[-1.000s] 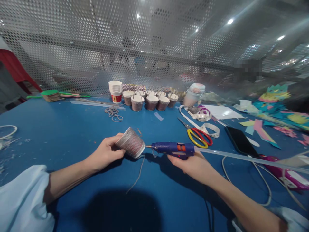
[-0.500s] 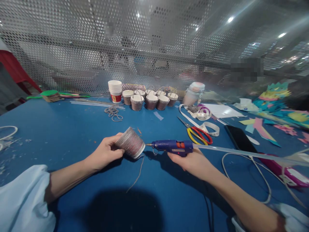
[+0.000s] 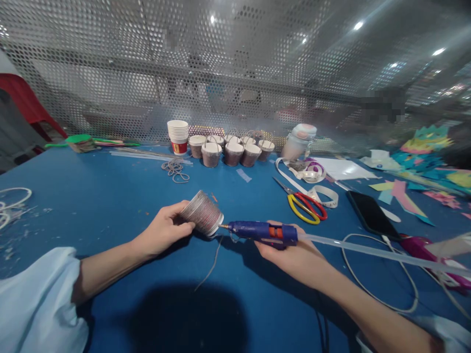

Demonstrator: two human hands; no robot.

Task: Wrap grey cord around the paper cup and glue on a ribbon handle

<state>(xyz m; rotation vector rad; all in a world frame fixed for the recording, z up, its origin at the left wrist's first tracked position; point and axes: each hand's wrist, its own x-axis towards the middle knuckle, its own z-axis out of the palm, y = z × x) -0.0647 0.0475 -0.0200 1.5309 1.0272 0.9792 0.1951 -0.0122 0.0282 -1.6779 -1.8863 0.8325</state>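
My left hand [image 3: 170,229] is closed around a paper cup [image 3: 203,214] wound with grey-brown cord, tilted with its white rim towards the right. A loose tail of cord [image 3: 214,264] hangs from the rim end and trails on the table. In my right hand [image 3: 290,252] is a blue hot glue gun [image 3: 261,232], with a long clear glue stick [image 3: 353,246] sticking out of its back. The nozzle points left, right at the cup's rim; whether it touches, I cannot tell. My fingers under the gun are partly hidden.
Behind stand several cord-wrapped cups with handles [image 3: 233,154], a stack of paper cups [image 3: 179,142] and a coil of cord [image 3: 175,170]. Scissors [image 3: 303,208], a tape measure [image 3: 327,196], a phone [image 3: 371,214] and a white cable [image 3: 380,304] lie to the right.
The glue gun's tip has come down slightly along the cup's rim. The cup is turned a little in my left hand. The whole view has shifted slightly.
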